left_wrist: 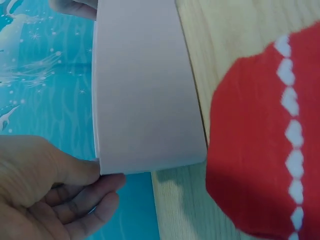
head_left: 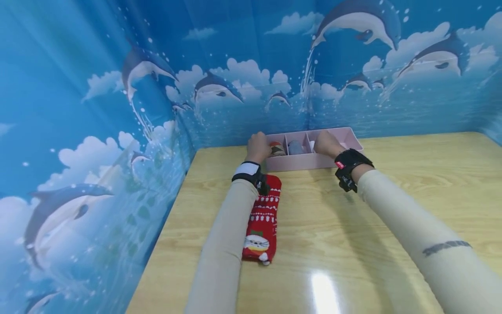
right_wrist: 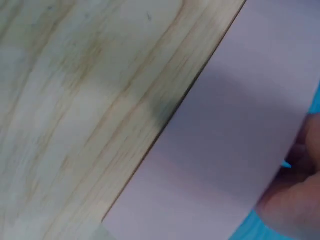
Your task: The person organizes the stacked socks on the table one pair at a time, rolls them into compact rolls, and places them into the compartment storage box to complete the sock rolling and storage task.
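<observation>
A long pink divided box point(head_left: 298, 164) stands at the table's back edge. My left hand point(head_left: 258, 147) grips its left end; in the left wrist view the thumb point(left_wrist: 80, 169) lies at the box's corner with fingers curled below. Inside are a patterned rolled sock point(head_left: 277, 149) and a grey rolled sock point(head_left: 295, 147) in separate compartments. My right hand point(head_left: 326, 144) reaches over the front wall into a compartment further right, fingers curled about a white sock point(head_left: 312, 145), mostly hidden. In the right wrist view the wall covers its fingertips. A red patterned sock point(head_left: 263, 218) lies flat, partly under my left wrist.
The wooden table point(head_left: 313, 218) has its left edge beside a blue dolphin-print curtain point(head_left: 98, 131), which also hangs right behind the box. A light reflection shows near the front of the table.
</observation>
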A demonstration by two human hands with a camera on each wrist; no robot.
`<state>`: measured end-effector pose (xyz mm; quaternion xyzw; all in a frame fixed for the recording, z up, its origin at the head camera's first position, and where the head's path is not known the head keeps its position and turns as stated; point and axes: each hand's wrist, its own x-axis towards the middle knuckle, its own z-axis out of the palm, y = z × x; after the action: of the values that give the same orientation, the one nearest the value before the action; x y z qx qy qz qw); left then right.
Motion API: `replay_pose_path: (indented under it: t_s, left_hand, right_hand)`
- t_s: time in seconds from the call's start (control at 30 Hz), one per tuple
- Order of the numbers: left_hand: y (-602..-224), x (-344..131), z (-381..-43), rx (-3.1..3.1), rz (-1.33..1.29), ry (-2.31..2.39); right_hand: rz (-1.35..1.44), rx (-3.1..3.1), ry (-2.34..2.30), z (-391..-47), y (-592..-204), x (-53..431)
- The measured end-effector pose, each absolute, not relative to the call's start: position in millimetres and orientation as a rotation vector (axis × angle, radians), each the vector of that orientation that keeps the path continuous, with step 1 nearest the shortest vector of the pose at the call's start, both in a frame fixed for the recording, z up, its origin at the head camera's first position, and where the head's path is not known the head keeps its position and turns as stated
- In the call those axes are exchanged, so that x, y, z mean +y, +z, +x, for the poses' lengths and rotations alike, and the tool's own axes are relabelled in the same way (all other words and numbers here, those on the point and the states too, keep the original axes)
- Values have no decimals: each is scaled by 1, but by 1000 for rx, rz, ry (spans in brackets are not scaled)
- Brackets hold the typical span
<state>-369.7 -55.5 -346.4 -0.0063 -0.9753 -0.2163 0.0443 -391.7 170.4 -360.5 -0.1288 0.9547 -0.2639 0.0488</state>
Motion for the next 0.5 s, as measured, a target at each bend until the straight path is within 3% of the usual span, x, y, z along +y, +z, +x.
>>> replay_pose_path:
  t_s: [0.27, 0.5]
  left_hand:
    - [-337, -79, -365, -3164, -280, -700]
    - [-318, -106, -327, -3186, -514, -657]
  right_hand:
    - [-545, 2886, -823, -373, -355, 177]
    - [-666, 3042, -790, -344, -357, 169]
